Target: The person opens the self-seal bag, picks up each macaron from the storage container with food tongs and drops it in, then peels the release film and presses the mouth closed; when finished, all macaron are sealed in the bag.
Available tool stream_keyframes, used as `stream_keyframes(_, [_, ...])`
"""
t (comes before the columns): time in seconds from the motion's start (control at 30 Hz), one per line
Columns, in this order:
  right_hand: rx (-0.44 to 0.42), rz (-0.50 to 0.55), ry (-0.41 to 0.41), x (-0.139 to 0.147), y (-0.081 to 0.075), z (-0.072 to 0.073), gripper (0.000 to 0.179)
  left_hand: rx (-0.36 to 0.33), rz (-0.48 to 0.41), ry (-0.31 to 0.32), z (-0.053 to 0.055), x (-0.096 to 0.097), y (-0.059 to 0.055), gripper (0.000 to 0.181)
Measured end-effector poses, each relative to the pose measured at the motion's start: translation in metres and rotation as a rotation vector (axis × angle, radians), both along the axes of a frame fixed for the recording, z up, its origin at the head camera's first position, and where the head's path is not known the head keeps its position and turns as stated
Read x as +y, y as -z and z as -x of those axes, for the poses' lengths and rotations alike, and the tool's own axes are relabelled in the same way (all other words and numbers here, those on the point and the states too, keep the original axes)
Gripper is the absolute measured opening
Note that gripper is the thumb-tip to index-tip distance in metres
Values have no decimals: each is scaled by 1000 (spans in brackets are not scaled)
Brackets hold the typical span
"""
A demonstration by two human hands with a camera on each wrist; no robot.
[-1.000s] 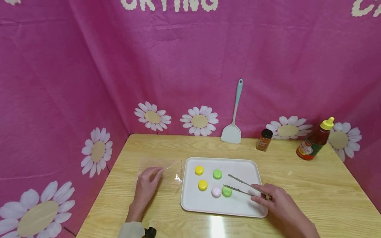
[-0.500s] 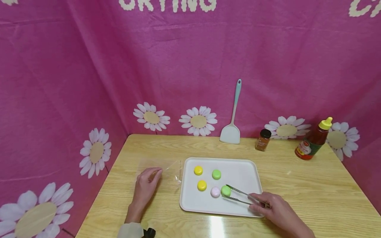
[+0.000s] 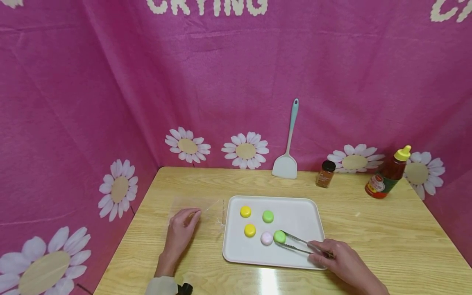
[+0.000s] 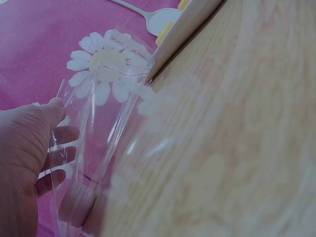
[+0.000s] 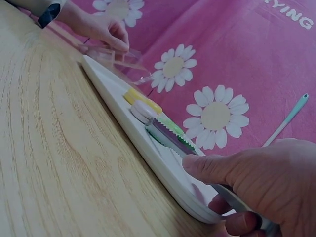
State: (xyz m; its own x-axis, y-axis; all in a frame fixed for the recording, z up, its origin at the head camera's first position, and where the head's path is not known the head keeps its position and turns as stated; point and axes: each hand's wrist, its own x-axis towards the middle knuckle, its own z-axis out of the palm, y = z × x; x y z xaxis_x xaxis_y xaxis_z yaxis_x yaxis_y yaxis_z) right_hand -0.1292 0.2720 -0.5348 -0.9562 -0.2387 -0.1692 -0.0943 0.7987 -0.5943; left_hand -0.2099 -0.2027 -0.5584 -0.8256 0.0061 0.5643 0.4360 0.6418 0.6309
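My left hand (image 3: 181, 227) pinches the edge of a clear plastic bag (image 4: 106, 113) at the left of the white tray (image 3: 302, 209). Low in the bag, a pinkish rounded shape (image 4: 78, 203) shows through the plastic in the left wrist view. The right hand (image 3: 341, 258) grips metal tongs (image 3: 295, 248) with serrated edges. Their tips stand on either side of a green macaron (image 3: 280, 237) on the tray. Touching or nearly so, a lilac macaron (image 3: 267, 238) lies just left of it. Another green macaron (image 3: 268, 216) and two yellow macarons (image 3: 250, 230) lie farther back and left.
Behind the tray, a turner (image 3: 285, 166) with a mint handle leans on the pink floral cloth (image 3: 228, 82). A small black-lidded spice jar (image 3: 326, 174) and a red sauce bottle (image 3: 385, 176) with a yellow cap stand at the back right of the wooden table (image 3: 368, 221).
The tongs have come down and narrowed, so their tips now flank the nearer green macaron. My left hand stays in place with the bag.
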Motion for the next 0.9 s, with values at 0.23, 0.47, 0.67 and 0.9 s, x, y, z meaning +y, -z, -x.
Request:
stream_keyframes(0.23, [32, 2, -17, 0, 0, 0, 50, 22, -6, 4, 0, 0, 0, 11])
stream_keyframes(0.47, [42, -8, -20, 1, 0, 1, 49, 20, 1, 2, -1, 1, 0, 12])
stream_keyframes(0.67, [40, 3, -21, 1, 1, 0, 49, -19, -5, 2, -2, 1, -1, 12])
stream_keyframes(0.9, [81, -19, -54, 0, -2, -1, 45, -24, -3, 2, -2, 1, -2, 11])
